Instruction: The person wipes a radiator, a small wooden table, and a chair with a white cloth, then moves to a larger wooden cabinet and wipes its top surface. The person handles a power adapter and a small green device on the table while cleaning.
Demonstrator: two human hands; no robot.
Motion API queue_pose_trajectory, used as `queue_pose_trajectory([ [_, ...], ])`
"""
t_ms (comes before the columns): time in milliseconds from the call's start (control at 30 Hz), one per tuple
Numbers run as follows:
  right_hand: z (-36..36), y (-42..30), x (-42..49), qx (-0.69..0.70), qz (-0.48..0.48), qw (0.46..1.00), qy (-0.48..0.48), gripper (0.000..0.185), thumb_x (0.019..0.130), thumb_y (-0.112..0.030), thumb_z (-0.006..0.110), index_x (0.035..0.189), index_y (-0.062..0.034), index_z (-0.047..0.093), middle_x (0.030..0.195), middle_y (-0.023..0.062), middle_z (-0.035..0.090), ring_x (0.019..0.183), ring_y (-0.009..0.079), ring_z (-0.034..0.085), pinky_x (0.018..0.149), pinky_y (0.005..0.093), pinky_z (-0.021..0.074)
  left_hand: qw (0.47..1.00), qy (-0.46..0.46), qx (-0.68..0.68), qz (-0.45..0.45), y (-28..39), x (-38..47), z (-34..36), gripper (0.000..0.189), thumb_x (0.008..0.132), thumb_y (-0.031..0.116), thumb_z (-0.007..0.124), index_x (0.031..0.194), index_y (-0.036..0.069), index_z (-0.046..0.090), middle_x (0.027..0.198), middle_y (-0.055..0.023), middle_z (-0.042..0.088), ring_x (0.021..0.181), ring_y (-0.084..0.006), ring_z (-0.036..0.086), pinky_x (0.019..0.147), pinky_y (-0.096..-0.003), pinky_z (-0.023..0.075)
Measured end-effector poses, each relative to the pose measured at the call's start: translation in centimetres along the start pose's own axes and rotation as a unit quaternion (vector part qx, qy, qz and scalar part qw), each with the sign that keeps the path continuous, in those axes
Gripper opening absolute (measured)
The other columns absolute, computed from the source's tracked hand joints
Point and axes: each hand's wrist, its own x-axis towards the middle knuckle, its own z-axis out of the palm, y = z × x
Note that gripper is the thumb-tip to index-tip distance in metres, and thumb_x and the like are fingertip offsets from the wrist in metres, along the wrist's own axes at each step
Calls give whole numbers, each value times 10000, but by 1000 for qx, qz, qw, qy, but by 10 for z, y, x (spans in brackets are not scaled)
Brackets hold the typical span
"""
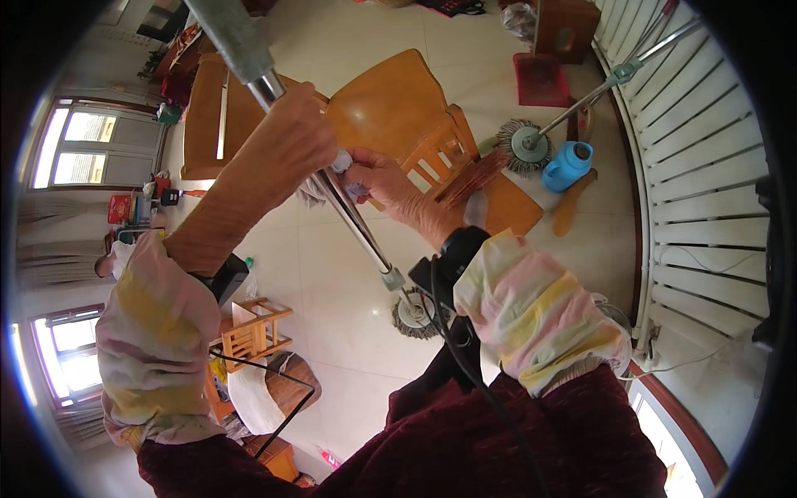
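A mop [358, 219] with a metal pole slants across the view, from its grey-green handle grip [233, 37] at the top down to a round string head [416, 314] on the floor. My left hand [289, 134] is closed around the pole just below the grip. Lower on the pole, my right hand [389, 183] pinches a pale cloth [314, 190] that lies against the metal; part of the cloth is hidden behind the pole and my fingers. Both forearms wear patterned sleeve covers.
A wooden chair [386, 93] stands ahead, with a hand broom [479, 177] near its back. To the right are a second mop [526, 143], a blue jug [566, 167], a red dustpan [542, 81] and a white radiator [703, 180]. A small wooden chair [252, 333] is lower left.
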Motion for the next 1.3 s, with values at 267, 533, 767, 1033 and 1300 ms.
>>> queue_pose_trajectory([
  [267,-82,63,-21,11,2,991,135,170,790,-81,524,914,-2,609,818,12,586,738,86,536,666,235,435,996,32,-75,-25,-26,28,151,86,649,42,611,619,115,575,656,-36,544,763,-181,540,810,-320,376],
  [533,-155,93,-175,-2,209,948,239,244,723,-60,567,953,-3,623,845,5,607,781,101,551,743,237,435,963,150,-219,-46,40,88,325,114,580,72,614,606,137,523,658,-52,514,773,-249,529,851,-482,356],
  [767,-190,136,-264,-127,43,944,301,281,697,-13,561,973,16,607,1125,98,559,913,157,548,753,272,455,935,195,-294,43,106,135,454,109,687,59,516,792,56,547,796,-125,537,824,-294,535,870,-464,372],
  [1033,-207,180,-307,-242,-56,882,400,146,827,-111,602,798,8,521,1049,159,598,934,231,583,825,313,454,977,-142,-154,38,111,129,471,404,731,138,567,1129,90,516,1136,-102,529,1181,-256,417,1081,-557,124],
  [1300,-210,194,-381,544,-174,746,342,408,838,-448,494,924,-59,580,939,121,620,865,280,599,810,424,479,838,-117,-277,-456,92,126,371,402,926,330,446,1279,138,465,1142,-125,583,1088,-264,538,906,-417,432],
])
